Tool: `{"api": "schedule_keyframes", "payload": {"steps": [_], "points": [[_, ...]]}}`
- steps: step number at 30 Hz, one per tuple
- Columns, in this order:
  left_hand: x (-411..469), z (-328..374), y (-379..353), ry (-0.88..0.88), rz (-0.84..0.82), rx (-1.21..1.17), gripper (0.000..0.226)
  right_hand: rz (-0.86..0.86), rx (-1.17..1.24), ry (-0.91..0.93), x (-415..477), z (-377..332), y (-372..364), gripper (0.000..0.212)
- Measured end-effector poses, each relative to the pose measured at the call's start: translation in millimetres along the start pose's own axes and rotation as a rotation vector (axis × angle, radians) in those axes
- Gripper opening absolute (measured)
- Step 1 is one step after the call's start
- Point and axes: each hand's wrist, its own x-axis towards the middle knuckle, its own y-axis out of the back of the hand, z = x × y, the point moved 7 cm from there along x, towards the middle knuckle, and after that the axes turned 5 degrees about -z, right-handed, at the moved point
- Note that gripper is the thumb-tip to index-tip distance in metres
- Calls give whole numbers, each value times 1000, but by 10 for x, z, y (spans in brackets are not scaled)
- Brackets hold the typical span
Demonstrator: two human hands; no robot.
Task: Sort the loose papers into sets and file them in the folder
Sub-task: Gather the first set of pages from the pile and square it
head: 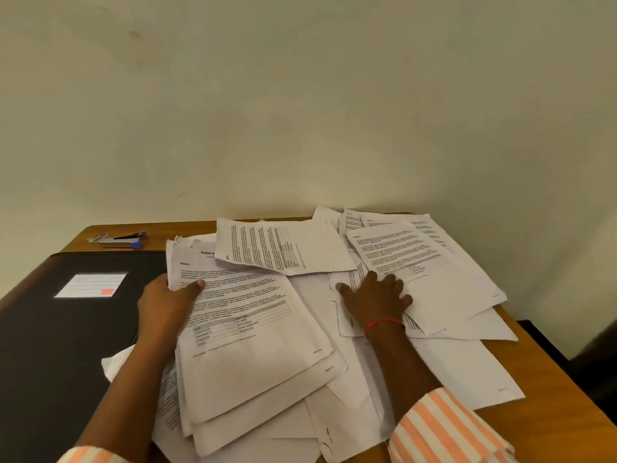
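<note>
The thumb (197,284) of the left hand (167,304) lies across the top of a stack of white printed sheets (247,345). The other fingers are hidden beneath the stack's left edge, so the hand pinches the stack along that side. This looks like a set being held together while matching pages are sought.

The fingers (390,282) of the right hand (375,300) are straight and spread apart. They press flat on the loose white printed papers (444,282) to the right and hold nothing. They seem to pin the sheets so that one can be picked out. A thin red thread (384,321) circles the right wrist, and orange-and-white striped sleeves (444,426) are pushed up both forearms.

The papers overlap at many angles. Some show text and grey tables, and others show a blank side.

A black rectangular folder (50,345) lies closed and flat just left of the heap, beside the left hand. It carries a white lined label (90,285) with a small red square. With the folder shut, filing seems not yet begun.

Beyond the folder, near the back left corner, rests a silver stapler with blue ends (122,239).

Everything sits on a brown wooden table (567,412) pushed against a plain cream wall (300,95). The light is dim and warm.
</note>
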Motion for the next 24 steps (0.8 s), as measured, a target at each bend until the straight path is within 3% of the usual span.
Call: {"api": "schedule_keyframes", "payload": {"steps": [5, 9, 13, 15, 19, 24], "points": [[-11, 10, -13, 0, -25, 21, 33, 36, -73, 64, -248, -233, 47, 71], [-20, 11, -28, 5, -41, 27, 30, 27, 26, 207, -471, -477, 61, 63], [-5, -6, -18, 8, -52, 42, 26, 199, 89, 262, -442, -483, 280, 53], [4, -11, -10, 15, -53, 57, 24, 232, 63, 235, -303, -366, 329, 61], [24, -22, -26, 40, -95, 85, 34, -11, 12, 139, -19, -79, 93, 86], [50, -51, -108, 38, -204, 87, 24, 54, -87, 164, -130, -200, 125, 77]]}}
